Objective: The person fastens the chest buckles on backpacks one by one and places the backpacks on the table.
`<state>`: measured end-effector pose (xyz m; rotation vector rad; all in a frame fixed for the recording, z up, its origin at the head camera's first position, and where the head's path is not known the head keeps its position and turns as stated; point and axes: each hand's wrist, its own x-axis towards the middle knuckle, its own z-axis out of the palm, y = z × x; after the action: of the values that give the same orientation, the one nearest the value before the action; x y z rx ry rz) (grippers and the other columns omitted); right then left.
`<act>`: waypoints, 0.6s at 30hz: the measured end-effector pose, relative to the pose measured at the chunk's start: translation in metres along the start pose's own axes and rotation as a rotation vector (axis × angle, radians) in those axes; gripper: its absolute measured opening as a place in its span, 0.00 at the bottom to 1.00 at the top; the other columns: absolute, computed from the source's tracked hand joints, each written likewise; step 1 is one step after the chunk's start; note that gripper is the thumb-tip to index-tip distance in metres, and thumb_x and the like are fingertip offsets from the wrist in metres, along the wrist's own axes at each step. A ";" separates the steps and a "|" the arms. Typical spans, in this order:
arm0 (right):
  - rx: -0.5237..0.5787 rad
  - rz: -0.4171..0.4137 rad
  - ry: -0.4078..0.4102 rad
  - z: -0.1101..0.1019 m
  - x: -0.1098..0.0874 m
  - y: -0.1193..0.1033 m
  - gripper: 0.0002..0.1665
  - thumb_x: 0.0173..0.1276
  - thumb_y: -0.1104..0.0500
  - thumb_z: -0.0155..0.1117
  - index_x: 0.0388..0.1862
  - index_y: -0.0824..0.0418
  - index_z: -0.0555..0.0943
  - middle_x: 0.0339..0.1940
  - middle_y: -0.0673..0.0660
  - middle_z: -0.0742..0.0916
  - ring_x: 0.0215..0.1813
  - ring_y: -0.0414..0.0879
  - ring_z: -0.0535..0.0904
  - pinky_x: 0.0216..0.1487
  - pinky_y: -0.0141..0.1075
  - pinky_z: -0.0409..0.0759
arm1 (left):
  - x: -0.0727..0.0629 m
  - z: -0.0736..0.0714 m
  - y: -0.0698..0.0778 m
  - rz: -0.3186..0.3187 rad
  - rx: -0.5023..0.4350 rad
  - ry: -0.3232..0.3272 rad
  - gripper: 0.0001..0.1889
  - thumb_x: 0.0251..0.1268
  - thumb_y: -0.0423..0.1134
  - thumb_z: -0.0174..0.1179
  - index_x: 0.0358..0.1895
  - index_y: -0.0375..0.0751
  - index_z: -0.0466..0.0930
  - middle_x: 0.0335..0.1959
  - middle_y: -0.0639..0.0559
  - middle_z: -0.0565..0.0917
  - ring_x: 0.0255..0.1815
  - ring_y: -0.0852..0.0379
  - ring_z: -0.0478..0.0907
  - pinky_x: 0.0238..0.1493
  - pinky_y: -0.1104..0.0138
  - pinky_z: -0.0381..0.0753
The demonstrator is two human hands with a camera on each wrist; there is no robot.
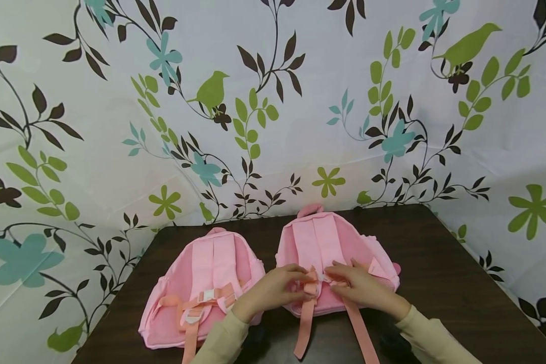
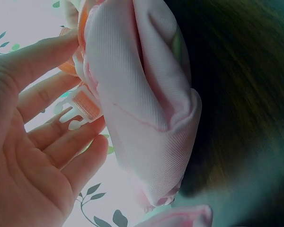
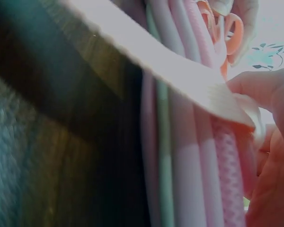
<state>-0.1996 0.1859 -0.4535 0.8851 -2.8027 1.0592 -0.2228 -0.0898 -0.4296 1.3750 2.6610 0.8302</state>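
A pink backpack [image 1: 318, 237] lies with its shoulder straps facing up, under both hands. My left hand [image 1: 284, 284] holds an orange chest strap at its lower left; in the left wrist view a white pronged buckle [image 2: 80, 105] hangs between the fingers. From the other side, my right hand [image 1: 361, 287] pinches the strap near the white buckle part [image 1: 324, 277]. The right wrist view has a loose orange strap [image 3: 208, 92] crossing the bag's side in front of the right thumb. Fingers partly hide where the two strap ends meet.
A second pink backpack [image 1: 177, 283] lies to the left, its white buckle [image 1: 208, 296] across the shoulder straps. Two loose strap tails [image 1: 305, 328] hang towards the front of the dark wooden table [image 1: 437, 263]. Behind stands a cloth [image 1: 300, 126] printed with birds and leaves.
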 end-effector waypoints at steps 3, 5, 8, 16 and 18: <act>-0.021 0.013 -0.010 0.003 0.002 0.000 0.26 0.68 0.52 0.68 0.62 0.61 0.81 0.61 0.64 0.83 0.70 0.65 0.71 0.70 0.72 0.43 | 0.000 0.000 0.000 0.003 0.002 0.002 0.21 0.64 0.53 0.69 0.58 0.51 0.86 0.54 0.58 0.81 0.52 0.65 0.78 0.57 0.70 0.77; -0.021 0.016 -0.013 0.005 0.003 0.000 0.25 0.67 0.52 0.68 0.62 0.59 0.81 0.62 0.62 0.83 0.70 0.64 0.72 0.71 0.71 0.42 | -0.001 0.000 0.001 0.008 0.002 0.005 0.21 0.64 0.52 0.69 0.57 0.50 0.86 0.54 0.57 0.81 0.52 0.65 0.78 0.56 0.70 0.77; -0.018 -0.004 -0.003 0.006 0.005 0.000 0.22 0.67 0.54 0.69 0.59 0.57 0.82 0.59 0.58 0.85 0.66 0.61 0.76 0.70 0.72 0.43 | -0.001 -0.001 0.002 0.015 -0.001 0.010 0.20 0.64 0.52 0.69 0.56 0.51 0.86 0.54 0.58 0.81 0.52 0.65 0.78 0.56 0.71 0.76; -0.049 -0.096 0.062 0.003 0.007 0.006 0.14 0.66 0.61 0.70 0.51 0.58 0.85 0.47 0.50 0.88 0.50 0.48 0.82 0.64 0.62 0.68 | -0.001 -0.005 0.002 0.020 -0.024 0.022 0.19 0.65 0.52 0.68 0.56 0.51 0.87 0.53 0.58 0.81 0.52 0.66 0.78 0.54 0.71 0.77; -0.039 -0.096 0.065 0.000 0.006 0.008 0.14 0.66 0.61 0.71 0.51 0.58 0.85 0.46 0.49 0.88 0.49 0.45 0.81 0.60 0.54 0.76 | -0.002 -0.007 0.002 0.011 -0.038 0.020 0.19 0.65 0.52 0.68 0.56 0.52 0.87 0.54 0.58 0.82 0.53 0.65 0.78 0.55 0.70 0.77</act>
<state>-0.2091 0.1874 -0.4568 0.9524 -2.6884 0.9984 -0.2223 -0.0933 -0.4230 1.3809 2.6402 0.8948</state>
